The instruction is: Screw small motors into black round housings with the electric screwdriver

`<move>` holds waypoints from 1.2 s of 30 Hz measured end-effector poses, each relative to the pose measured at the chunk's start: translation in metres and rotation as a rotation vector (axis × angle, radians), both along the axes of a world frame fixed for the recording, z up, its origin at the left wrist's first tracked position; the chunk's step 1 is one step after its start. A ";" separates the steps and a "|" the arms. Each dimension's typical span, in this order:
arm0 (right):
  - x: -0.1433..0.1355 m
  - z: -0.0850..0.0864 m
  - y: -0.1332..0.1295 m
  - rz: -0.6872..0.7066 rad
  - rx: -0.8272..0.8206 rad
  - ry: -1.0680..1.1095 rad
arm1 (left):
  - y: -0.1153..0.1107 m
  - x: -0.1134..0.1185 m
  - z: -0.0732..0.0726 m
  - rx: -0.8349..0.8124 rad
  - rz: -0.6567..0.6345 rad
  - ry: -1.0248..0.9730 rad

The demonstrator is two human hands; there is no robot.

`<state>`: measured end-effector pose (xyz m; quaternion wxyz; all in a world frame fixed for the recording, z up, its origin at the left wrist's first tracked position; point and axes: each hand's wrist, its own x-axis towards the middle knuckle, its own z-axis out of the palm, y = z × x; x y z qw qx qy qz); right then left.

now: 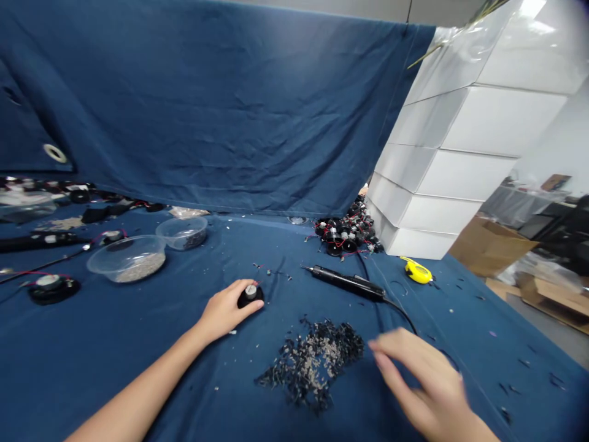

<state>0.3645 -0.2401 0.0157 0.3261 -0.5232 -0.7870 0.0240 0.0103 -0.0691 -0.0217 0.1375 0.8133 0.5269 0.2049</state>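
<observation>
My left hand [227, 311] has its thumb and fingers around a small round black part with a silver motor [251, 292] on top, resting on the blue cloth. My right hand [421, 374], blurred by motion, hangs over the cloth at the lower right, its thumb and forefinger close together; whether anything is between them cannot be made out. Between the hands lies a loose pile of small black and silvery pieces [317, 362]. Beyond it a black electric screwdriver [347, 282] lies on its side, its tip to the left and its cord running right.
Two clear bowls [126, 258] [183, 232] with small pieces stand at the left, near another black part [54, 288]. A heap of wired motors [345, 232] lies before stacked white boxes [442, 166]. A yellow tape measure [418, 271] sits at the right.
</observation>
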 end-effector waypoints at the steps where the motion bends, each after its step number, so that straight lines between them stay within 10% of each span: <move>1: -0.009 -0.001 0.018 0.017 -0.052 -0.028 | -0.002 -0.001 0.002 -0.012 -0.030 -0.003; 6: -0.041 -0.022 0.074 0.014 -0.281 -0.130 | -0.015 -0.008 0.015 -0.153 -0.127 0.008; 12: -0.041 -0.045 0.072 0.041 -0.285 -0.141 | -0.019 0.005 0.016 -0.058 -0.136 0.031; 20: -0.046 -0.033 0.087 -0.024 -0.334 -0.171 | -0.012 0.065 0.011 0.075 0.052 0.205; 28: -0.059 -0.033 0.102 0.023 -0.323 -0.225 | -0.004 0.045 -0.003 -0.015 -0.171 -0.086; 36: -0.055 -0.037 0.105 0.042 -0.316 -0.209 | -0.004 0.051 -0.008 0.024 -0.128 -0.046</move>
